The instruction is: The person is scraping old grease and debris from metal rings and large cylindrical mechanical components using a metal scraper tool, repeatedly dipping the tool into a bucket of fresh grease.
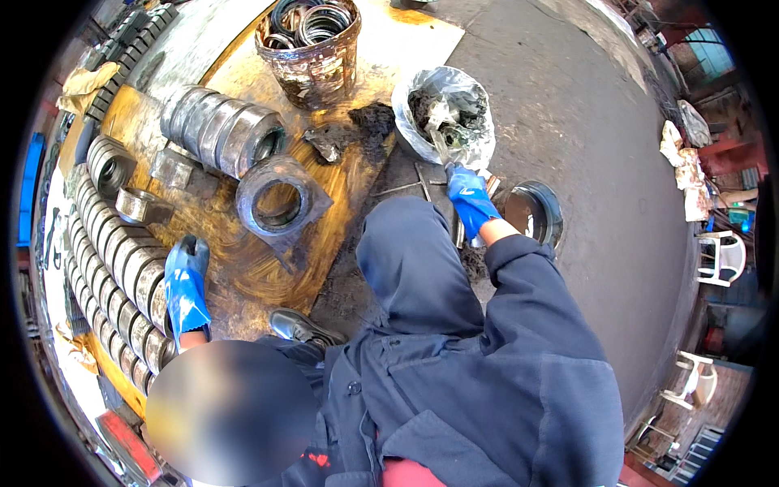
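My right hand (pixel 471 200), in a blue rubber glove, is closed beside a bin lined with a clear plastic bag (pixel 487 109) that holds dark, greasy scraps. What its fingers grip is hidden; thin metal rods (pixel 423 182) lie next to it. A round pan of dark liquid (pixel 531 213) is just right of that wrist. My left hand (pixel 187 280), also blue-gloved with blackened fingertips, rests by the rows of steel rings (pixel 130 260), fingers stretched forward and seemingly empty. Between my hands, a thick, greasy ring (pixel 302 195) lies on a small plate.
Behind that ring lies a row of larger rings (pixel 215 122). A grimy bucket of thin rings (pixel 316 77) stands at the back, near dark lumps of grease (pixel 329 142). An oil-stained board (pixel 243 268) covers the floor on the left. White chairs (pixel 720 258) stand far right.
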Available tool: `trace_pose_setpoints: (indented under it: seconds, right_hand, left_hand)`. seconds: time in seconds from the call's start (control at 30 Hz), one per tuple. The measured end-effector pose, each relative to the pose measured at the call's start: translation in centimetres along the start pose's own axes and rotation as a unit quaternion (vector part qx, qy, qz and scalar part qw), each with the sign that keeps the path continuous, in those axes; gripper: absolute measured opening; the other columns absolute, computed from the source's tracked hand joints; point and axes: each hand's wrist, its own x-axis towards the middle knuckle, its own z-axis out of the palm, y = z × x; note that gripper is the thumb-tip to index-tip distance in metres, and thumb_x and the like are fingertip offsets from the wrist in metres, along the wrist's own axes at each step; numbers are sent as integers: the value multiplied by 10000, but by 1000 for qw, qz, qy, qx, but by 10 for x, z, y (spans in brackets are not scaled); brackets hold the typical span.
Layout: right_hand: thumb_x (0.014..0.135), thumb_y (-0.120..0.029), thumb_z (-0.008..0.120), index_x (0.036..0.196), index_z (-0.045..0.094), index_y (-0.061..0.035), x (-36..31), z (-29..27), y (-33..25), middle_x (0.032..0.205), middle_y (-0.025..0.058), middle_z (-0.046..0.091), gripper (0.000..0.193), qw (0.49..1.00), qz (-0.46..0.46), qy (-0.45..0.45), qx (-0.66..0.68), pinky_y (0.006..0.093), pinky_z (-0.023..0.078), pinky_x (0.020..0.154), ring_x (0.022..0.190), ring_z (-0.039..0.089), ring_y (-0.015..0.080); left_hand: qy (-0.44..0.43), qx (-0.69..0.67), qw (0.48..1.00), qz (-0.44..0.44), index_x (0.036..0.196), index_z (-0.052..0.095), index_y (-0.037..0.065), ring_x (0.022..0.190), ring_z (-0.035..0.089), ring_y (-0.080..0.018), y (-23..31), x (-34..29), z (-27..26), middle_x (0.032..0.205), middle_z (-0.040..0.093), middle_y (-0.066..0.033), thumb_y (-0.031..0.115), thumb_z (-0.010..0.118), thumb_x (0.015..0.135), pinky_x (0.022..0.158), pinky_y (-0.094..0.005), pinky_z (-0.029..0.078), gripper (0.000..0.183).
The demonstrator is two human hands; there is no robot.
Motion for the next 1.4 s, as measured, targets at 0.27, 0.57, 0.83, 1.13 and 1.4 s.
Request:
trace_pose_setpoints:
  seconds: [0.27,0.57,0.83,1.13,1.4]
  right_hand:
    - [864,-117,488,1223,548,-125,-44,-46,34,1154,190,611,364,997,-55,-28,44,440,468,906,1080,587,364]
    - [820,-112,624,1203,597,-137,-42,-77,64,1006,184,669,385,985,-4,11,172,389,509,794,960,654,292]
    - [912,-151,606,1178,592,7,-41,-213,-8,954,103,690,309,746,-41,58,662,235,467,538,672,608,146]
    - [924,-346,592,964,689,-62,5,-225,-156,787,49,669,303,855,-358,92,364,271,464,623,643,576,119]
    - [967,-358,380,1125,550,-121,97,-164,-167,978,145,667,332,936,-325,-97,-90,438,511,835,905,656,324]
  left_hand:
    - [39,-31,997,62,931,643,-14,963,580,-422,21,-17,-14,985,626,-259,310,504,862,833,-469,457,360]
    - [46,-27,991,121,853,624,-10,900,567,-441,14,-24,-5,921,618,-260,277,508,867,782,-489,449,310]
    - [33,-35,994,96,1089,628,-28,1072,566,-386,25,-25,0,1101,620,-249,325,524,868,937,-428,436,429]
    - [-13,-110,991,81,1156,609,-23,1124,549,-372,37,-5,20,1165,605,-235,369,554,876,979,-403,413,484]
    - [-50,-129,990,35,1115,619,-39,1065,589,-351,26,85,54,1082,643,-231,362,536,914,915,-394,439,456]
